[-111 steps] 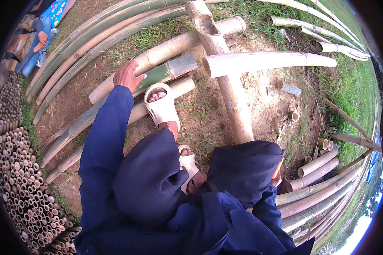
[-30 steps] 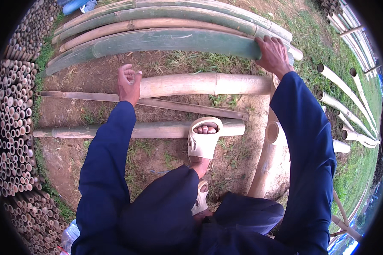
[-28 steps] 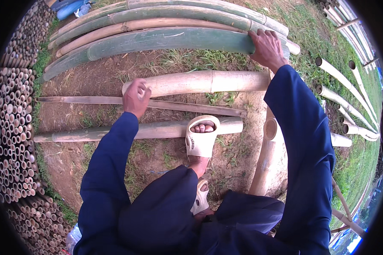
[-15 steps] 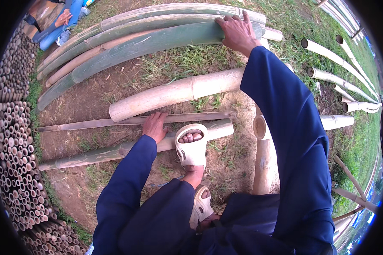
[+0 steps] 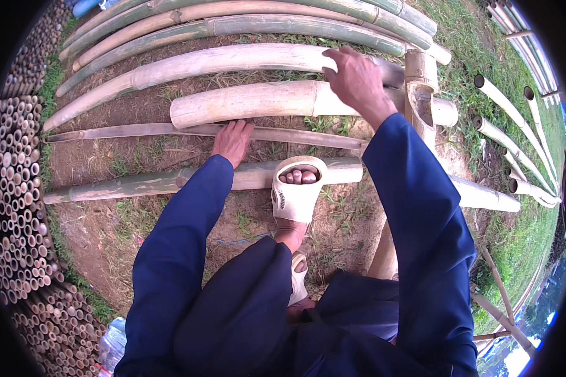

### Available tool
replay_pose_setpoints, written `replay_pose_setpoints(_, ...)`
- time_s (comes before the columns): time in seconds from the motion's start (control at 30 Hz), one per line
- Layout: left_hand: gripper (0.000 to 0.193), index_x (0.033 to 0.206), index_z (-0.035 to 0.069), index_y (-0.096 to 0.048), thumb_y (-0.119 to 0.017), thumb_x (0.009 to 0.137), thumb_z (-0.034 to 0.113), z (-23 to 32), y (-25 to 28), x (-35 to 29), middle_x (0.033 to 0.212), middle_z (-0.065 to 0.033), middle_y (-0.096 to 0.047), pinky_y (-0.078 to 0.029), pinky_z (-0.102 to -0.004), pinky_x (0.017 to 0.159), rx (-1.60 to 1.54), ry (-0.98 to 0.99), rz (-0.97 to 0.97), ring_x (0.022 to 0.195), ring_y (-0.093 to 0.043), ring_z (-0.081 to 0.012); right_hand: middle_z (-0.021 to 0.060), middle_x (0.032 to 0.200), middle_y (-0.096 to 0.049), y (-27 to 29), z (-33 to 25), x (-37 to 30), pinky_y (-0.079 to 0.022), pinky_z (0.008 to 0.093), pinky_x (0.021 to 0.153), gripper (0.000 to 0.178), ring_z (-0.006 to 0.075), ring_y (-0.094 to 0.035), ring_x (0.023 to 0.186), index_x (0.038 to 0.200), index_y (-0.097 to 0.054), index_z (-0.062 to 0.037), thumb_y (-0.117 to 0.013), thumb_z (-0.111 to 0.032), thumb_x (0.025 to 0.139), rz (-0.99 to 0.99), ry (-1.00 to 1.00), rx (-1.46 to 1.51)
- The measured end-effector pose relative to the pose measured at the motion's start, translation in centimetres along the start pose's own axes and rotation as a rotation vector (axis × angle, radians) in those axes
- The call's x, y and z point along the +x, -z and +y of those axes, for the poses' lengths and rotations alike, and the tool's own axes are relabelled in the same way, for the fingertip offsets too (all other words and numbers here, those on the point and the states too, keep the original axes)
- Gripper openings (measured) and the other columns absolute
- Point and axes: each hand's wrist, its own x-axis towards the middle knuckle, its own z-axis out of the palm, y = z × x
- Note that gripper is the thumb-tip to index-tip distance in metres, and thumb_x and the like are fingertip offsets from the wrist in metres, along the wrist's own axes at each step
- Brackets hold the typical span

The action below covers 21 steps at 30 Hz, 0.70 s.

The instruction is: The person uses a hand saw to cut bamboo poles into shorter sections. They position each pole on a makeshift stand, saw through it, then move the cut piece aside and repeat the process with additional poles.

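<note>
My left hand (image 5: 234, 141) has its fingers curled over a thin split bamboo strip (image 5: 170, 129). Just beyond lies a short thick bamboo piece (image 5: 251, 103), pale with a cut left end. My right hand (image 5: 358, 81), fingers apart, is over the right part of a long pale bamboo pole (image 5: 188, 66); whether it touches the pole I cannot tell. That pole's dark right end lies by a notched bamboo piece (image 5: 419, 107). Nearer me, my foot in a cream sandal (image 5: 299, 195) rests on a greenish bamboo pole (image 5: 151, 183).
Several green and tan poles (image 5: 251, 25) lie along the far side. Stacked cut bamboo (image 5: 19, 169) lines the left. Loose poles (image 5: 516, 107) lie on the grass at right, and a pale pole (image 5: 487, 196) sticks out past my right sleeve. A clear plastic bottle (image 5: 113, 342) stands lower left.
My right hand has come off the green pole and moved nearer, fingers spreading. A pale pole now shows in front of the green ones. My left hand stays on the strip; the view has shifted.
</note>
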Motion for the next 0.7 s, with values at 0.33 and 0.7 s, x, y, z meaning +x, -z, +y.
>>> replay_pose_setpoints(0.33,0.026,0.116,0.006,-0.064,-0.061,0.102,0.027,-1.9,3.7,1.4,0.105,-0.0129,-0.065,-0.053,-0.0475,0.091,-0.065,-0.115,-0.142,0.103,-0.064,-0.0333,0.0169,0.11,-0.069,-2.9,0.6,-12.0,-0.056,0.0514,0.087,0.041,0.0372,-0.068,0.104,0.13,-0.066,-0.0051,-0.064,-0.01,0.089,-0.298,0.163,-0.003)
replay_pose_setpoints(0.7,0.045,0.135,0.006,-0.057,-0.07,0.096,0.026,1.6,4.7,-7.4,0.129,-0.0175,-0.058,-0.041,-0.0458,0.11,-0.225,0.678,0.417,0.129,-0.054,-0.0309,0.0235,0.092,-0.067,-4.6,2.1,-16.1,-0.057,0.0515,0.078,0.026,0.0421,-0.07,0.087,0.112,-0.066,0.0022,-0.059,0.003,0.086,-0.386,0.081,-0.065)
